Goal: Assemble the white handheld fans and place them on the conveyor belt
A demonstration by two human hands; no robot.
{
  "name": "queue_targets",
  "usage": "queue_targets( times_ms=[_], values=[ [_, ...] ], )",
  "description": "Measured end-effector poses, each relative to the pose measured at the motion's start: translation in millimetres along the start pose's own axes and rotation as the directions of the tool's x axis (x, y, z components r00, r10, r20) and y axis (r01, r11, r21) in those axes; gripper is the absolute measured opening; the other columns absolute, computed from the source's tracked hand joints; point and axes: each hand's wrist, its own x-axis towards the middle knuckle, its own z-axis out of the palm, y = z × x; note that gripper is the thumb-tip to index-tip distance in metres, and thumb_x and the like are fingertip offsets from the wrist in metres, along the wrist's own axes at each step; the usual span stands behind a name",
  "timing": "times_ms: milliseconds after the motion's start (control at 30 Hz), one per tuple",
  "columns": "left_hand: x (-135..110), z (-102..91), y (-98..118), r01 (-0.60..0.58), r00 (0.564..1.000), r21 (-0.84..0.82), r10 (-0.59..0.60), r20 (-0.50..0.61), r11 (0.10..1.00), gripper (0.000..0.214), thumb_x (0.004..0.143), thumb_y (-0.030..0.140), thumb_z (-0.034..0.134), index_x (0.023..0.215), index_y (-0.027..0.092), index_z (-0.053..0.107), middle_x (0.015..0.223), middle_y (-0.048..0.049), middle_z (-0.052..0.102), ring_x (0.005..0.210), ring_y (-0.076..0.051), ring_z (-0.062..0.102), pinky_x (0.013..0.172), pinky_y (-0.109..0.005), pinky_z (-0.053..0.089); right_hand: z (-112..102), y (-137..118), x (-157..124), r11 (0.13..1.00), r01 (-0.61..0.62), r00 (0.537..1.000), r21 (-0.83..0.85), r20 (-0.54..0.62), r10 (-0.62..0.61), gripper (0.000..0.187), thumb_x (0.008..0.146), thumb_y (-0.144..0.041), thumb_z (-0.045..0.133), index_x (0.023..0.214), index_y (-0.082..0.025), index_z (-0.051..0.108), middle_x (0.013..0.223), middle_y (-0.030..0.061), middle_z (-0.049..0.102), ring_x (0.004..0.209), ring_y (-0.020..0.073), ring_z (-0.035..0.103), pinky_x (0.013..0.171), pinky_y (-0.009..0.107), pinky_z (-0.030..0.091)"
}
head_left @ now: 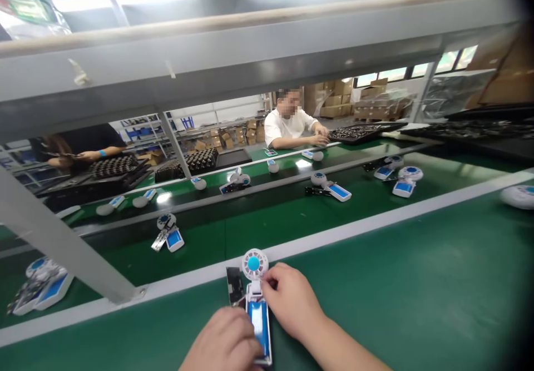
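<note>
White-and-blue plastic handheld fan (255,291) lies open at six o'clock on smooth green surfacing (375,282), my left hand (227,340) holding its seven-o'clock side while my right hand (288,298), fingertips narrowed, grip unclear, seemingly works from three o'clock, next needing a steady pinch.

Dozen-odd fans (253,263); two co-workers (287,130)

White fan (255,289) — open, blue battery (258,320) exposed, dark board (235,285) alongside
</note>
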Motion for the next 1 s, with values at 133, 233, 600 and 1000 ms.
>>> queue_targets(
  times_ms=[133,233,600,1000],
  values=[
    [-6,-25.2,-47,0.121,0.988,-0.006,-0.120,0.094,0.993,0.050,0.086,0.038,0.070,0.130,0.021,0.054,0.127,-0.0139,0.062,0.124,-0.030,0.053,0.101,-0.050,0.048,0,0,1,0.997,0.067,0.997,0.042,0.039,-0.068,0.018,0.076,-0.010,0.059,0.072,-0.022,0.070,0.080,-0.0013,0.066,0.072,0.0131,0.061,0.066,0.021,0.042],
    [-6,-32.0,-76,0.138,0.967,0.011,-0.137,0.216,0.990,0.053,0.080,0.035,0.077,0.128,0.025,0.058,0.136,-0.0120,0.059,0.135,-0.034,0.044,0.107,-0.057,0.042,-1,-1,1,0.993,0.108,0.993,0.047,0.039,-0.110,0.015,0.074,-0.008,0.060,0.067,-0.020,0.066,0.078,-0.0013,0.064,0.073,0.0139,0.059,0.065,0.022,0.041],
    [12,-16.2,-58,0.580,0.813,-0.247,-0.533,0.233,0.776,0.030,0.101,0.032,0.034,0.085,0.021,0.058,0.077,-0.0030,0.064,0.074,-0.019,0.061,0.072,-0.032,0.051,10,-8,-5,0.972,0.088,0.996,0.218,-0.030,-0.083,0.018,0.073,-0.004,0.056,0.066,-0.019,0.064,0.076,-0.0012,0.062,0.069,0.0140,0.059,0.062,0.022,0.042],
    [25,1.3,-20,0.666,0.648,-0.641,-0.720,0.247,0.380,0.016,0.083,0.020,0.057,0.098,0.020,0.060,0.096,-0.0040,0.066,0.090,-0.020,0.063,0.082,-0.031,0.049,14,-10,-10,0.980,0.080,0.995,0.184,-0.080,-0.066,0.018,0.072,-0.004,0.052,0.063,-0.019,0.056,0.071,-0.0012,0.057,0.065,0.0138,0.056,0.060,0.023,0.040]
  ],
)
